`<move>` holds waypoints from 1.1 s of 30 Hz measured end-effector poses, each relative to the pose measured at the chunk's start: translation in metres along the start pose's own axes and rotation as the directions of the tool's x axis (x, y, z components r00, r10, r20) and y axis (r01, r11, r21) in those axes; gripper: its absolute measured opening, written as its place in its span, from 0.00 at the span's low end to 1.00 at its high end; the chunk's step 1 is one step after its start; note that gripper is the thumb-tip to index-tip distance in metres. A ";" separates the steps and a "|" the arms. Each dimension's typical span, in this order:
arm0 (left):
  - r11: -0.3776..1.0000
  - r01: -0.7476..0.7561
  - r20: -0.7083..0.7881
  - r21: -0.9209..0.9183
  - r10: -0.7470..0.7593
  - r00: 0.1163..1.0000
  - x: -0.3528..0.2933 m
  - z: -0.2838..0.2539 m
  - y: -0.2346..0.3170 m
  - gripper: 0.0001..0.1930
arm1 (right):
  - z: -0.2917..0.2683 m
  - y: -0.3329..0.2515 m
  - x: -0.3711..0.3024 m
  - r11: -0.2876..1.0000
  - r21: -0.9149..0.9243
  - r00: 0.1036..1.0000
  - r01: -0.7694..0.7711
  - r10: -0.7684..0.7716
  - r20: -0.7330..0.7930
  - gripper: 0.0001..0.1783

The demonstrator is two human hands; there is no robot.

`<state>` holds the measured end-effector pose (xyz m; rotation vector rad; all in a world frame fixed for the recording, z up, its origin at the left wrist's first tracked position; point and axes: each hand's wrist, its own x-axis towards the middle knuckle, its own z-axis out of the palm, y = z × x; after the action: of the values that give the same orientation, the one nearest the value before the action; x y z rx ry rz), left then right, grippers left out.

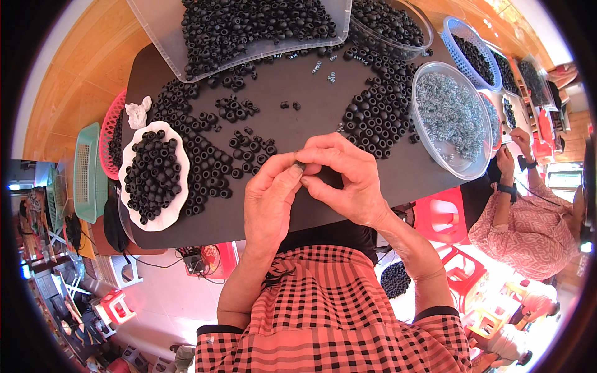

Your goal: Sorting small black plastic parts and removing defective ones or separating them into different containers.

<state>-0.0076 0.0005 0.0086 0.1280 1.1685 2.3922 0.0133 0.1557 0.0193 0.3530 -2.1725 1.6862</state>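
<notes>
Black piece (pixel 300 165) between both hands (pixel 268 202) (pixel 351 180)

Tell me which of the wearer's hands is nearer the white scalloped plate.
Left. The left hand is to the right of the white plate, with loose black pieces between; the right hand is farther right, beyond the left.

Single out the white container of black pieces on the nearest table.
The scalloped plate at left, beside the pink basket. The rectangular bin and the round bowl next to it are clear, and the basket at upper right is blue.
</notes>
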 end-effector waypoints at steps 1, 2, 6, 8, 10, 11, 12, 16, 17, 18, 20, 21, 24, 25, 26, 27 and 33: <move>1.000 0.009 0.008 0.001 -0.009 1.000 0.000 0.000 0.000 0.12 | 0.001 0.000 0.000 0.999 -0.039 1.000 0.023 -0.024 -0.010 0.20; 1.000 0.005 0.011 -0.005 -0.005 1.000 0.000 -0.001 0.000 0.12 | 0.001 0.000 -0.001 0.996 -0.077 0.999 0.046 -0.047 -0.019 0.20; 1.000 -0.027 -0.001 0.015 0.027 1.000 -0.001 0.002 -0.002 0.11 | 0.003 0.000 -0.003 0.987 -0.149 0.997 0.063 -0.071 -0.044 0.21; 0.997 -0.050 -0.016 0.052 0.051 0.999 -0.001 0.004 -0.003 0.10 | 0.004 0.001 -0.004 0.980 -0.178 0.993 0.090 -0.101 -0.055 0.22; 0.993 -0.070 -0.026 0.096 0.073 0.997 -0.001 0.005 -0.005 0.09 | 0.006 0.003 -0.005 0.963 -0.232 0.985 0.137 -0.158 -0.074 0.22; 0.989 -0.083 -0.034 0.119 0.088 0.996 -0.001 0.006 -0.005 0.09 | 0.007 0.003 -0.006 0.953 -0.258 0.979 0.159 -0.186 -0.083 0.22; 0.985 -0.097 -0.041 0.142 0.103 0.994 -0.002 0.007 -0.006 0.09 | 0.008 0.003 -0.006 0.942 -0.280 0.973 0.183 -0.215 -0.088 0.23; 0.975 -0.103 -0.067 0.197 0.118 0.991 -0.002 0.010 -0.006 0.08 | 0.009 0.005 -0.005 0.902 -0.347 0.950 0.257 -0.302 -0.082 0.22; 0.975 -0.097 -0.072 0.201 0.113 0.991 -0.002 0.010 -0.007 0.07 | 0.008 0.005 -0.004 0.895 -0.355 0.945 0.271 -0.317 -0.077 0.22; 0.975 -0.091 -0.077 0.205 0.108 0.991 -0.002 0.010 -0.007 0.07 | 0.009 0.005 -0.004 0.888 -0.367 0.942 0.278 -0.326 -0.076 0.22; 0.975 -0.085 -0.075 0.204 0.102 0.992 -0.003 0.009 -0.008 0.07 | 0.009 0.005 -0.003 0.873 -0.390 0.936 0.292 -0.345 -0.073 0.21; 0.976 -0.086 -0.068 0.200 0.101 0.993 -0.003 0.008 -0.007 0.07 | 0.009 0.005 -0.003 0.876 -0.382 0.937 0.295 -0.344 -0.065 0.21; 0.977 -0.095 -0.056 0.191 0.108 0.993 -0.003 0.008 -0.008 0.08 | 0.008 0.004 -0.003 0.886 -0.357 0.941 0.297 -0.335 -0.049 0.21; 0.977 -0.100 -0.054 0.189 0.112 0.992 -0.003 0.008 -0.008 0.08 | 0.008 0.004 -0.003 0.891 -0.349 0.944 0.289 -0.325 -0.049 0.21; 0.984 -0.098 -0.050 0.151 0.107 0.993 -0.003 0.008 -0.008 0.09 | 0.008 0.004 -0.002 0.897 -0.339 0.947 0.283 -0.317 -0.048 0.21; 0.989 -0.097 -0.046 0.112 0.102 0.994 -0.002 0.008 -0.008 0.09 | 0.008 0.003 -0.002 0.901 -0.346 0.954 0.260 -0.296 -0.053 0.22; 0.997 -0.073 -0.039 0.002 0.073 0.997 -0.002 0.007 -0.007 0.11 | 0.010 0.002 -0.003 0.910 -0.363 0.968 0.202 -0.242 -0.066 0.22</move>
<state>-0.0013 0.0088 0.0078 0.1268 1.2017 2.4681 0.0137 0.1467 0.0147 0.3798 -2.2025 1.1370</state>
